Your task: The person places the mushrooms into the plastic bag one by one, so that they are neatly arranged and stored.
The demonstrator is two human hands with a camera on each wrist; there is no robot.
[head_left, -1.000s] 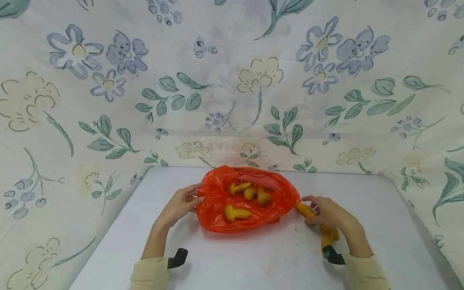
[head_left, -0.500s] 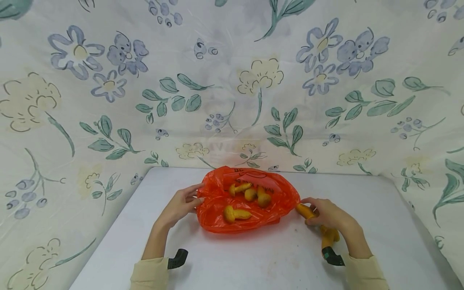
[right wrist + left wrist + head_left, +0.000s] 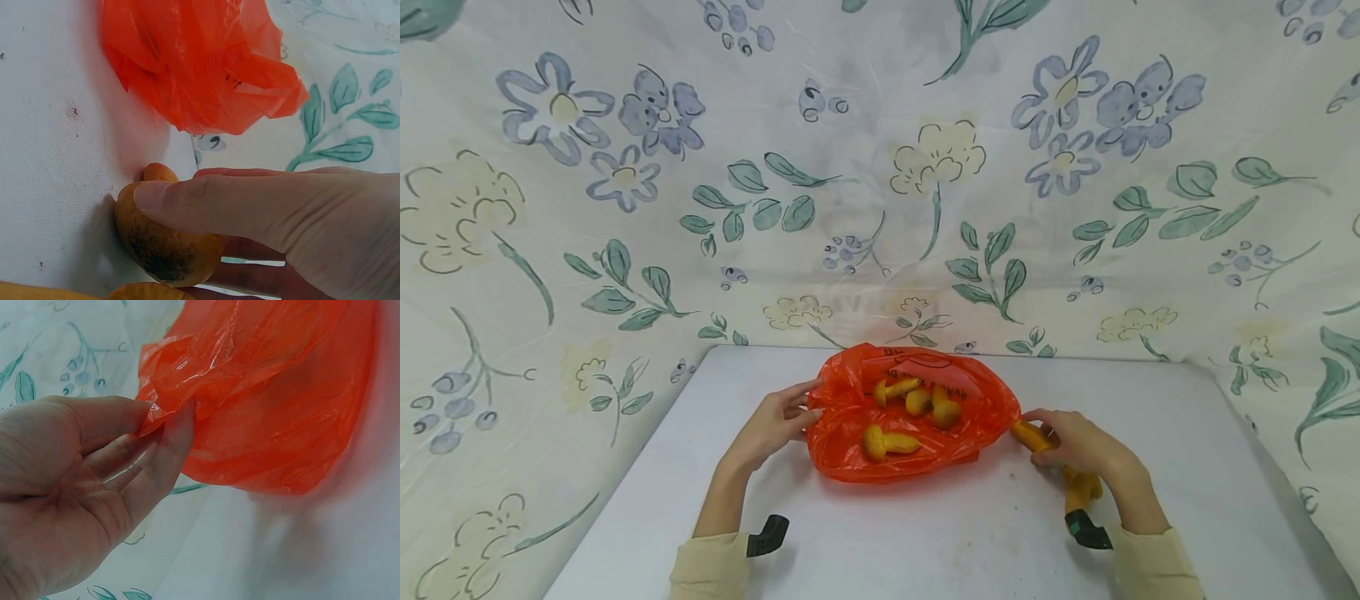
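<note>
A red plastic bag (image 3: 842, 454) lies spread on the white table, with several yellow-brown mushrooms (image 3: 901, 442) on or inside it. At the bag's left edge, my left hand (image 3: 772, 427) pinches the crumpled plastic (image 3: 181, 381) between thumb and fingers. My right hand (image 3: 1081, 440), just beyond the bag's right end, grips another mushroom (image 3: 165, 240) by its rounded, dark-speckled part. That mushroom appears to rest on the table, its stem pointing toward the bag. Below my right hand lie more mushrooms (image 3: 1077, 492), partly hidden by the hand and wrist.
The white table (image 3: 895, 542) carries small dark specks near its middle. Behind it and at both sides hangs a flower-patterned cloth (image 3: 880, 208). Black wrist-worn pieces (image 3: 767, 536) stick out from both sleeves.
My right hand has shifted slightly down, and its fingers have closed in on the mushroom. The left hand and the bag look unchanged.
</note>
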